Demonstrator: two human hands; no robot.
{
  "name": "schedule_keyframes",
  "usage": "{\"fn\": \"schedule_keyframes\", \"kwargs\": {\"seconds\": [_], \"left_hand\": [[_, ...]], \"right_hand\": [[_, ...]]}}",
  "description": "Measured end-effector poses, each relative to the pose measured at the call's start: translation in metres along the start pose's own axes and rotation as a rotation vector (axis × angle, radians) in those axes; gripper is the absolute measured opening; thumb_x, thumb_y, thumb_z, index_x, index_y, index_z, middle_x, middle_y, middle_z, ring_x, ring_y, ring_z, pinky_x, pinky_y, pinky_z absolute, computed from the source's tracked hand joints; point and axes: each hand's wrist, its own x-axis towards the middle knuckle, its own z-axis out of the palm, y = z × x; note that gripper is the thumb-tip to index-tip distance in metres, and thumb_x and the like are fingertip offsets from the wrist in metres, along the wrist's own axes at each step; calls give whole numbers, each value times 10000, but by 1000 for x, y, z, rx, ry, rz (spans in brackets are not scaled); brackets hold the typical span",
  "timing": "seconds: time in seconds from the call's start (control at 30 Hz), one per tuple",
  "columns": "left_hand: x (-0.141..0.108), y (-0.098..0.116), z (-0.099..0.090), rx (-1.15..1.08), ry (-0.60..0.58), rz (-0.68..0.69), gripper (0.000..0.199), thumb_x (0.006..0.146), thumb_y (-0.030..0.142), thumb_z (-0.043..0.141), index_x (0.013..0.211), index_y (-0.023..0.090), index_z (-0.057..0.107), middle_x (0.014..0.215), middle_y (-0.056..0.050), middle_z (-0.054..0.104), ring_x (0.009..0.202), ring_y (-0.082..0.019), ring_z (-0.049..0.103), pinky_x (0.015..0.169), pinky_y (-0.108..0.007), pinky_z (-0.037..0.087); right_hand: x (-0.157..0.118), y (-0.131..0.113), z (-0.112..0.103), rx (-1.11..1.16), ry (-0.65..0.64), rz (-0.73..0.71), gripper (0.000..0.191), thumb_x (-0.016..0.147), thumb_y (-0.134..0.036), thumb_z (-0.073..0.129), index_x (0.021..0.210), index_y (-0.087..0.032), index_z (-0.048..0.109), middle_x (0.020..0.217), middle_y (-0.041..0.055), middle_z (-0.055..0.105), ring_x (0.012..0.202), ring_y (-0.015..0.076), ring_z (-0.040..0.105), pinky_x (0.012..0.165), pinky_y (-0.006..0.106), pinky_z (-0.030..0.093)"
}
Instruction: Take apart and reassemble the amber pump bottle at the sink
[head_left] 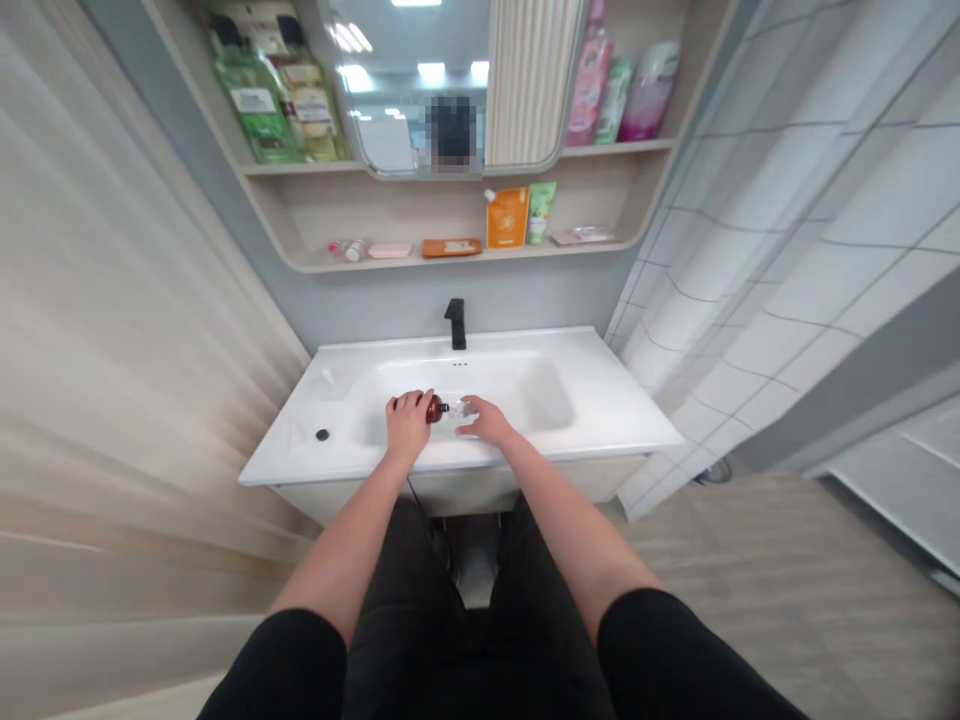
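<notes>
In the head view my left hand (407,420) is wrapped round a brown bottle (433,408) that lies tipped on its side over the sink. Its narrow dark neck points right, at the mouth of a small clear container (463,411). My right hand (487,419) has its fingers curled round that container, which looks like a cup. Whether liquid passes between the two is too small to tell. A round black cap (322,435) sits on the counter, left of the basin.
Beneath both hands is the white sink (551,390), with a black faucet (456,325) behind it. A translucent object (328,382) stands on the left counter. Above hangs a shelf cabinet (285,225) with a mirror (405,110), several bottles, an orange pouch (508,218) and a green tube (541,212).
</notes>
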Motion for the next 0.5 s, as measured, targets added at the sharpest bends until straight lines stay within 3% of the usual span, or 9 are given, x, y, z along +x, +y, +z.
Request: {"fn": "schedule_keyframes", "kwargs": {"seconds": [0.5], "left_hand": [[0,3,-6,-4,-26,-16,602,1011,145,532,1588,264,654,1511,-188,708,1400,-376,616,1258,-586,346]], "right_hand": [[3,6,2,-15,-12,-19,862,628,-267,1084,1413,-281,727,1203,59,821,1094,260,775,1065,413,594]]}}
